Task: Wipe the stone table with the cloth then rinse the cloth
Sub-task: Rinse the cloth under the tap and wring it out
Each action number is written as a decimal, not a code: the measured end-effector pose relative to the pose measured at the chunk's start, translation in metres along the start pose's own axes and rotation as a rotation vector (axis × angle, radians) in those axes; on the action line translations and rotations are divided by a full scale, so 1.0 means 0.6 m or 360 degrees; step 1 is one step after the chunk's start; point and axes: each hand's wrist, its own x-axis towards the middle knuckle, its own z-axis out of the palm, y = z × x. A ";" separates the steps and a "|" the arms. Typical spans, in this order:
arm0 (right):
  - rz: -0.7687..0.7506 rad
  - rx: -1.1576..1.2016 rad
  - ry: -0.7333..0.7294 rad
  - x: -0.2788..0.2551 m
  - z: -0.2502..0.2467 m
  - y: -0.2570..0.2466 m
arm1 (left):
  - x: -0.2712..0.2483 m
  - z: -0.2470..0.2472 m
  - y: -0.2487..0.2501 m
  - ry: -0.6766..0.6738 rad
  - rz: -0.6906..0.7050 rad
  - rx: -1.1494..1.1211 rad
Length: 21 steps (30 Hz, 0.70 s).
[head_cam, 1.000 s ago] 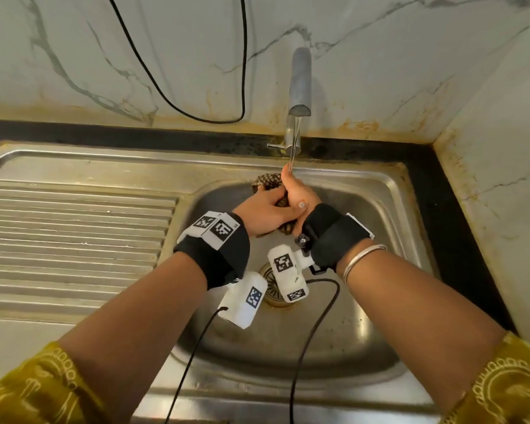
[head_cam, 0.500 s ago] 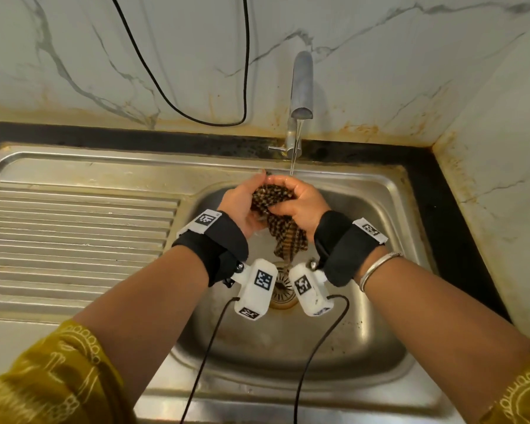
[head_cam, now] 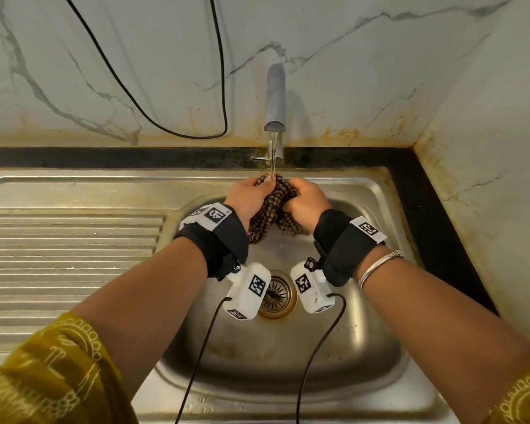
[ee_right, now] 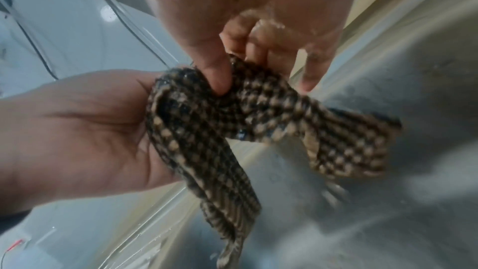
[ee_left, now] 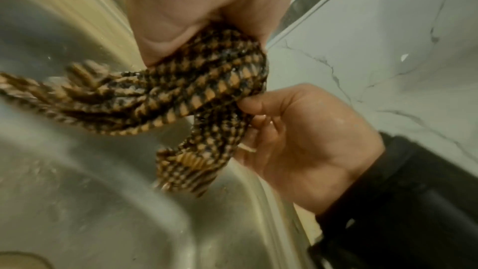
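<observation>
Two hands, mine, meet at the upper centre of the head view, both gripping one checked cloth (head_cam: 271,206) over a steel sink (head_cam: 364,356). My left hand (head_cam: 248,197) curls its fingers round the left part of the bunched fabric; my right hand (head_cam: 306,203) pinches the right part between thumb and curled fingers. The cloth is a coarse weave of dark brown and tan squares, wet and glistening, twisted into a thick rope between the hands, with two loose ends hanging down into the basin.

A thin, clear stream of water (head_cam: 273,154) falls from a dull grey, tube-shaped tap (head_cam: 276,96) straight onto the top of the cloth. The sink is brushed metal, rounded at the corners, with a round slotted drain (head_cam: 277,296) at the centre of the frame and a ribbed draining board (head_cam: 71,258) on the left. A black stone bench (head_cam: 435,215) edges the sink at the top and right. Behind it rises white marble-veined wall (head_cam: 135,56), rust-stained along its base, with a black cable (head_cam: 224,87) looping across it.

Black fabric bands with white camera blocks wrap both wrists.
</observation>
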 end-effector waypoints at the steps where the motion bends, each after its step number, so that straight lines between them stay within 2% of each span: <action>1: -0.0025 0.0055 0.0005 -0.001 0.002 0.002 | -0.004 0.000 0.007 -0.0068 -0.0025 -0.0029; 3: -0.0062 0.0082 0.0005 -0.004 0.004 0.006 | -0.010 -0.003 0.021 -0.0256 -0.0075 -0.0020; 5: -0.0064 -0.0021 -0.0043 -0.004 0.006 0.007 | -0.013 -0.007 0.032 -0.0350 -0.0091 0.0118; 7: -0.0036 -0.0180 -0.0097 -0.006 0.009 0.005 | -0.015 -0.004 0.040 -0.0228 -0.0053 0.0246; 10: 0.0080 -0.0287 0.0128 -0.016 0.005 -0.002 | -0.007 0.002 0.037 0.0046 0.0077 0.0250; 12: 0.0138 -0.0207 0.0216 -0.024 0.005 -0.008 | -0.004 0.007 0.029 0.0019 0.0103 0.0195; 14: 0.0261 0.0104 0.0158 -0.027 0.014 -0.010 | -0.009 0.013 0.027 -0.0014 0.0160 0.0286; 15: 0.0391 0.0433 0.0091 -0.026 0.021 -0.012 | -0.012 0.014 0.027 -0.0043 0.0231 0.0437; 17: 0.0702 0.1138 -0.0127 -0.024 0.032 -0.013 | -0.018 0.009 0.026 -0.0195 0.0431 0.0931; 18: 0.0796 0.1369 -0.0234 -0.022 0.033 -0.015 | -0.021 0.004 0.023 -0.0273 0.0506 0.1168; 19: 0.0833 0.1492 -0.0283 -0.020 0.033 -0.019 | -0.025 -0.001 0.020 -0.0350 0.0549 0.1312; 21: 0.0832 0.1594 -0.0216 -0.009 0.038 -0.018 | -0.035 -0.016 0.021 -0.0409 0.0563 0.1360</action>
